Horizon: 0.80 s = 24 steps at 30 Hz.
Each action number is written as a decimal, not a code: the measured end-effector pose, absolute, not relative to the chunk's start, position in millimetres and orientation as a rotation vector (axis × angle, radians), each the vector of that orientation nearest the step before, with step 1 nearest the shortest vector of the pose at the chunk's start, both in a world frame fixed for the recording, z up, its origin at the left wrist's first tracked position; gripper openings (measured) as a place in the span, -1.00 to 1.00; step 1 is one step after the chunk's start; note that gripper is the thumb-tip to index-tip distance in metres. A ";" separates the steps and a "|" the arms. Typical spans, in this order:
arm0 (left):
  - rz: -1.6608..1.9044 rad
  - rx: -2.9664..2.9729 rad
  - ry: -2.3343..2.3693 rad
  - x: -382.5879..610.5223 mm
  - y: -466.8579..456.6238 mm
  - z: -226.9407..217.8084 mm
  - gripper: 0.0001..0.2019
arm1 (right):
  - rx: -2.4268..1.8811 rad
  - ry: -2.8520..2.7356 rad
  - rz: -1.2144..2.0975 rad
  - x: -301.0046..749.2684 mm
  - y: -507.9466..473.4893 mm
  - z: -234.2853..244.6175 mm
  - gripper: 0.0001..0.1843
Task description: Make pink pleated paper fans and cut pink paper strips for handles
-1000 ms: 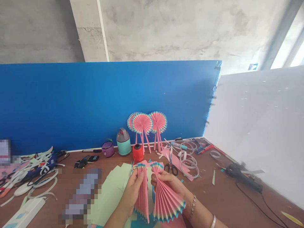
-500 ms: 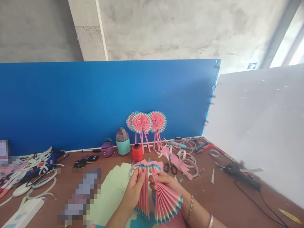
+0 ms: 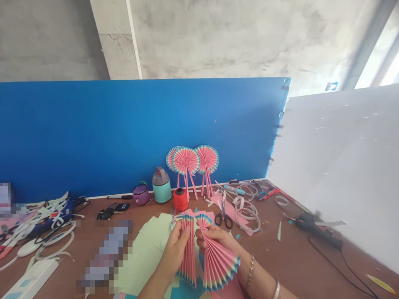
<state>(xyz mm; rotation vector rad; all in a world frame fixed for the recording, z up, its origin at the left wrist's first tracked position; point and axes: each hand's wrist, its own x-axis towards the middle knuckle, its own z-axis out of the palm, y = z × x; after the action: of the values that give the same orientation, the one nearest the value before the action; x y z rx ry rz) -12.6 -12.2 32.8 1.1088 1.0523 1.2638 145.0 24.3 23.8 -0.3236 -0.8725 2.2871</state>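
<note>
L hand [image 3: 175, 245] grips the narrow pleated piece [image 3: 188, 257]: thumb on near face, fingers curled behind; folds stacked nearly closed, approx. upright, prob. pinched so the pleats stay aligned. R hand [image 3: 218, 237] pinches the spread pleated piece [image 3: 220, 269] nr. its upper part, thumb & fingers closed on the folds; lower end flares out, prob. because only the upper section is compressed. Both pcs. are held side by side w/ a gap between, in front of the torso above the light-green sheets [image 3: 141, 249]; whether they're joined behind the fingers, can't tell. Scissors [image 3: 223, 211] lie beyond R hand, handles toward the person, approx. within reach; blades rest at the pink paper strip [image 3: 232, 214]. Finished-looking round fans [image 3: 186, 161] stand on pink legs by the blue partition [image 3: 124, 133], prob. leaned there for support & to keep the work area free. Corded black tool [image 3: 322, 234] sits far R, well apart from the paper.
</note>
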 end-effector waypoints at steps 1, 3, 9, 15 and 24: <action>1.259 1.129 1.058 -12.7 -11.9 31.9 -0.54 | -0.320 -0.882 2.289 144.9 24.6 23.0 -0.79; 1.244 1.118 1.045 -12.7 -12.3 31.5 -0.54 | -0.311 -0.893 2.287 144.7 25.4 21.3 -0.78; 1.242 1.149 1.024 -12.6 -15.6 35.7 -0.56 | -0.313 -0.927 2.283 143.8 26.3 20.0 -0.78; 1.235 1.147 1.005 -12.1 -14.8 36.3 -0.58 | -0.323 -0.936 2.291 142.9 24.8 22.1 -0.76; 1.257 1.148 1.023 -11.3 -15.3 37.7 -0.57 | -0.356 -0.925 2.273 143.0 23.6 23.3 -0.75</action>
<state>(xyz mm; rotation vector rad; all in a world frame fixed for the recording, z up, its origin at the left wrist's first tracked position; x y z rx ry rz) -11.3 -15.3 37.7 1.1478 1.0233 1.2573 143.0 23.6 23.3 -0.3564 -0.9250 2.2733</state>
